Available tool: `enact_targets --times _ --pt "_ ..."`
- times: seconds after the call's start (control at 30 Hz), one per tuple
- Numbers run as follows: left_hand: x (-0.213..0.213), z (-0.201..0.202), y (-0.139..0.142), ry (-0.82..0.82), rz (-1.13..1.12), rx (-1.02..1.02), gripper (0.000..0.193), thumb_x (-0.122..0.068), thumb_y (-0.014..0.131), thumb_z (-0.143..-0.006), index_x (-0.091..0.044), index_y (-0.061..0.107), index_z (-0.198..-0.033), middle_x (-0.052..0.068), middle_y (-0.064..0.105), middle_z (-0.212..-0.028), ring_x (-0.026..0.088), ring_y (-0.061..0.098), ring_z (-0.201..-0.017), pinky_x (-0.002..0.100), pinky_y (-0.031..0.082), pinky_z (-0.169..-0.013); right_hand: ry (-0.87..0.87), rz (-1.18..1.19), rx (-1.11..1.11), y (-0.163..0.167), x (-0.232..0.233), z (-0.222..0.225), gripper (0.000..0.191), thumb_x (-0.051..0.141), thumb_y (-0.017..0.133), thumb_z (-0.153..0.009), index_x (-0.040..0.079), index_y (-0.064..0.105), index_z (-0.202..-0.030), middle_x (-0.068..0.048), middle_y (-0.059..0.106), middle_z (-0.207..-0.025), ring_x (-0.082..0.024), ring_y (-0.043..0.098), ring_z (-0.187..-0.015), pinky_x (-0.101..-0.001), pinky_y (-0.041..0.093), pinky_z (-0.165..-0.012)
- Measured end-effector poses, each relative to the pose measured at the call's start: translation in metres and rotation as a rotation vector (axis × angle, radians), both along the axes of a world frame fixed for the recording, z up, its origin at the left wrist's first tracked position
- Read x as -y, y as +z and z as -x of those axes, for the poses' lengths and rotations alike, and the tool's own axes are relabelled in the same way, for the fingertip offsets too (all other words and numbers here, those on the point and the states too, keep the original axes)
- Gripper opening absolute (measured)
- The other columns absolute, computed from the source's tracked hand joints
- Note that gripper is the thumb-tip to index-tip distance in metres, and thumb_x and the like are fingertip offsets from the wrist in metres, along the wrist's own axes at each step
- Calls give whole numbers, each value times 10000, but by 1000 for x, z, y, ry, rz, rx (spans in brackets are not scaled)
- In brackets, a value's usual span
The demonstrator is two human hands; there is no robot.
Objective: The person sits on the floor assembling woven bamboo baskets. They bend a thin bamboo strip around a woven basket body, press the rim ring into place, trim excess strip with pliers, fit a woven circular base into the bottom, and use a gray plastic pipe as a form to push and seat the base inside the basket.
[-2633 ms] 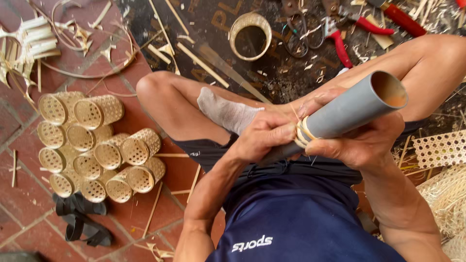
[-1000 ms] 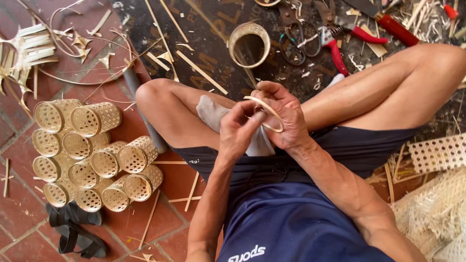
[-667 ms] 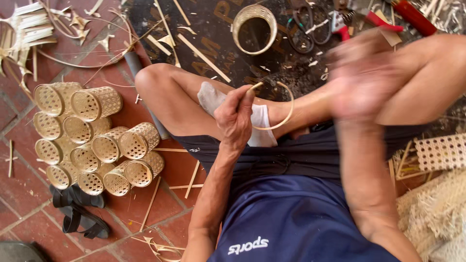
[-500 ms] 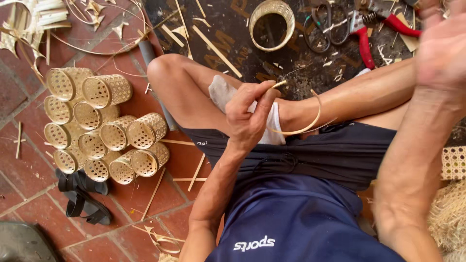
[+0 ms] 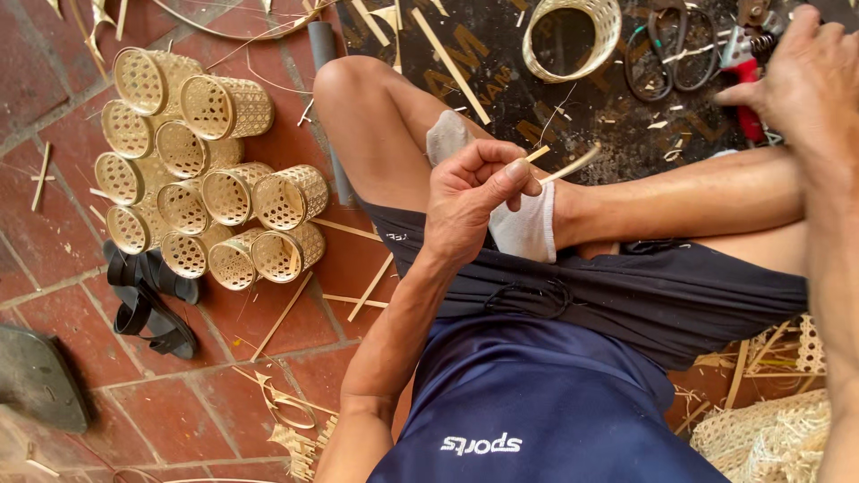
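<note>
Thin pale bamboo strip [image 5: 559, 167] is what the work turns on right now, pinched between thumb and fingertips of the left hand [image 5: 470, 197], sitting just above the white sock [image 5: 528, 228] on the crossed leg. The grip is narrow and tight, and the strip's free ends poke out toward 2 o'clock. Only a short bit of it shows, so I can't tell whether it's looped or straight.

The right hand [image 5: 810, 85] is up at 1 o'clock, over the red-handled cutters [image 5: 743, 67] on the dark mat [image 5: 501, 98]. Its fingers are half curled and spread, and I can't tell if it's actually got hold of the tool or is just touching it. A pair of dark looped scissors [image 5: 667, 54] lies just beside the cutters at 12 o'clock, and an open woven bamboo ring-basket [image 5: 573, 36] sits next to that.

My read is this is the trimming bit: the strip is held ready while the other hand goes for a cutting tool. The next move would call for a firm grip on the cutters and the strip kept steady, well off the leg.

At 9 to 10 o'clock a stack of finished woven bamboo cylinders [image 5: 206, 179] lies on the red brick floor [image 5: 54, 80], black sandals [image 5: 148, 300] just below.
</note>
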State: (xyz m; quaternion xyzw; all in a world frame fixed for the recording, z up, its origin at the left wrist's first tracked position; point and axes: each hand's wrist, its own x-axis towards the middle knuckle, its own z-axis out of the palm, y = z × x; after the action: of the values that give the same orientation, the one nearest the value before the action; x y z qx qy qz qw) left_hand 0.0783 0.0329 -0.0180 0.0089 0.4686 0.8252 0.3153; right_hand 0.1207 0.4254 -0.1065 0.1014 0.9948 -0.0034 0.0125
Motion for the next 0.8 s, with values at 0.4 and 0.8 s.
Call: enact_targets --times 0.4,0.8 --pt "43 -11 19 -84 156 -11 216 -114 624 -1089 35 701 -1224 68 743 -969 92 644 -851 246 543 -769 -197 1059 181 42 30 -30 436 109 727 -975 -29 566 -1356 -128 634 -978 -214 640 -832 -347 527 -729" --pt "19 -3 62 -67 377 -576 70 -70 722 -1051 -37 738 -1110 10 738 -859 103 608 -783 266 465 -823 306 837 -14 170 178 -50 729 124 843 -729 -36 529 -1367 -203 654 -1101 -365 675 -955 -437 544 -803"
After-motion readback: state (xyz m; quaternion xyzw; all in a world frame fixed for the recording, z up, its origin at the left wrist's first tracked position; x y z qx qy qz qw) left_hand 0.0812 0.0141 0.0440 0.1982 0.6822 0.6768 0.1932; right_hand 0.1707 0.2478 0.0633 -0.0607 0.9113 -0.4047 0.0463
